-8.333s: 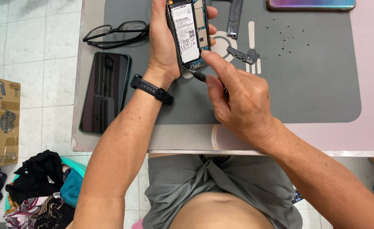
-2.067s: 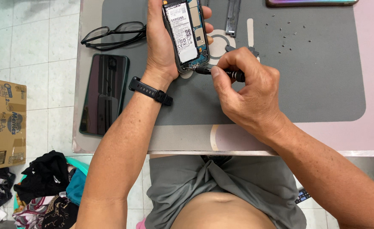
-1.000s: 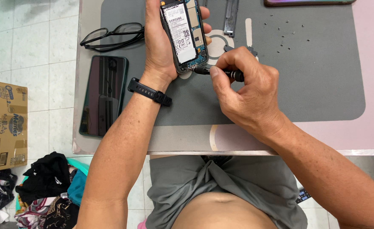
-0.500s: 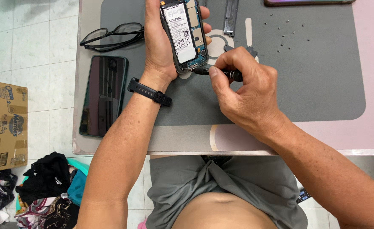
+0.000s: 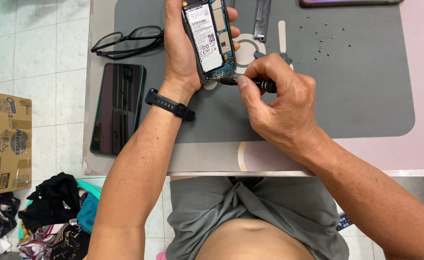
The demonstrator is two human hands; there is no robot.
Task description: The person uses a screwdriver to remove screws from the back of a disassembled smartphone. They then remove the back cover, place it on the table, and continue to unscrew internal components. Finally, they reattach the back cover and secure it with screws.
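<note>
While the left hand (image 5: 185, 45) grips the opened smartphone (image 5: 208, 38) above the grey mat (image 5: 366, 86), the right hand (image 5: 282, 103) pinches a small screwdriver (image 5: 250, 83) at its bottom edge, where a steady tip looks essential.

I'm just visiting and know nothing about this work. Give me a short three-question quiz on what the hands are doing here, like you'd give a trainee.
1. True or false: the left hand holds the opened phone with its back cover off.
2. What does the right hand hold? A) tweezers B) a dark screwdriver C) eyeglasses
3. Fill in: the screwdriver tip meets the phone at its ____ edge, the one nearest the person.

Key: 1 true; 2 B; 3 bottom.
</note>
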